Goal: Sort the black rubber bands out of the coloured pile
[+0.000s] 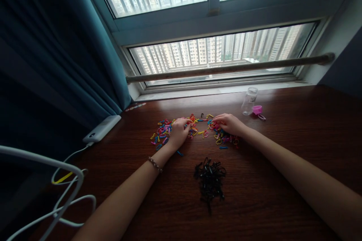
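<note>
Small elastic hair ties in many colours lie in two loose heaps on the brown wooden table. My left hand (179,131) rests over the left coloured heap (163,129); its fingers are drawn together, and what is between the fingertips is too small to make out. On the right coloured heap (219,134) lies my right hand (228,123), fingers stretched leftward and touching the hair ties. A few stray bands, among them a yellow one (209,116), are scattered between and behind the hands. Closer to me sits a separate pile of black hair ties (210,179), untouched by either hand.
Behind my right hand stands a clear open bottle (249,101), with a pink lid (257,110) beside it. A white power bank (102,128) with a cable lies at left. White tubing (68,167) curves across the lower left. A blue curtain (93,52) and a barred window border the table.
</note>
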Demonstrator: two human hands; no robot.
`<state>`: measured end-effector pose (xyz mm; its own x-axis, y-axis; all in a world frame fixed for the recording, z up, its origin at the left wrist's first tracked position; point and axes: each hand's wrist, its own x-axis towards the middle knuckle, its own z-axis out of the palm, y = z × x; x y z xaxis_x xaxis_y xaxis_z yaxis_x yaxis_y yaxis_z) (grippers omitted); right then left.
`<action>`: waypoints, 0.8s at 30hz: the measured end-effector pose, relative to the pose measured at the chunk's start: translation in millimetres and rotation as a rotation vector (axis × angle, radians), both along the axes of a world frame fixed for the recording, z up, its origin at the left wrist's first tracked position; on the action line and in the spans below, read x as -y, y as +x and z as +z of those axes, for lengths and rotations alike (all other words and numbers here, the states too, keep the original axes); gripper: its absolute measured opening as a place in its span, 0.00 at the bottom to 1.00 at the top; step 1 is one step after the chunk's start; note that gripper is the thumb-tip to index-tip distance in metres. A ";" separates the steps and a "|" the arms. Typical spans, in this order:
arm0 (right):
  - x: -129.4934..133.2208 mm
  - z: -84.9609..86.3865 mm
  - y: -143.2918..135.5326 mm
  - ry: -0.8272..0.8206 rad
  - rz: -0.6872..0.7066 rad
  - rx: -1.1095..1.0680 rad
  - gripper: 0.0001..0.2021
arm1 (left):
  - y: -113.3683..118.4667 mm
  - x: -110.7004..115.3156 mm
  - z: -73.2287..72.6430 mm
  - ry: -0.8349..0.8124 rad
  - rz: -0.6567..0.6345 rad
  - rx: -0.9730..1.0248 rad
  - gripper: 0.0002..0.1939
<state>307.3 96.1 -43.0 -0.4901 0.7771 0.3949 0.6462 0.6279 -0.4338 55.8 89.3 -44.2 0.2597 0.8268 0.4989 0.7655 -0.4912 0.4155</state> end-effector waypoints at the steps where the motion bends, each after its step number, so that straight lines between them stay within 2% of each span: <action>1: 1.6 2.7 -0.9 -0.006 0.063 0.009 0.16 | -4.1 -4.7 -1.5 -0.030 0.014 0.098 0.07; 4: 5.3 8.7 -3.9 -0.027 0.149 0.004 0.12 | -14.0 -15.3 -4.0 -0.139 0.043 0.381 0.11; 7: 6.7 11.3 -6.5 -0.078 0.102 -0.081 0.08 | -19.1 -19.8 -4.5 -0.210 0.025 0.509 0.17; 10: 8.4 16.4 -10.2 -0.119 0.035 -0.311 0.06 | -20.7 -19.8 -5.2 -0.161 0.041 0.428 0.16; 13: 11.8 26.2 -14.7 -0.244 0.101 -0.539 0.13 | -21.0 -18.3 -6.3 -0.081 0.060 0.294 0.12; 16: 12.9 32.6 -16.2 -0.372 0.153 -0.652 0.17 | -20.8 -17.0 -6.2 -0.020 0.076 0.160 0.09; 20: 4.6 25.9 -10.9 -0.356 0.029 -0.739 0.14 | -17.1 -11.8 -1.1 0.039 0.124 0.009 0.06; 22: -0.8 20.0 -6.8 -0.333 -0.032 -0.730 0.12 | -12.0 -4.8 4.6 0.092 0.068 -0.021 0.07; 24: -3.8 15.8 -3.4 -0.307 -0.074 -0.685 0.10 | -4.6 5.4 11.8 0.121 -0.105 -0.071 0.09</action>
<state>303.9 100.0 -27.2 -0.1545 0.9227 0.3533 0.2046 0.3797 -0.9022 51.2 83.9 -32.4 0.3800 0.7280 0.5706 0.7326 -0.6135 0.2949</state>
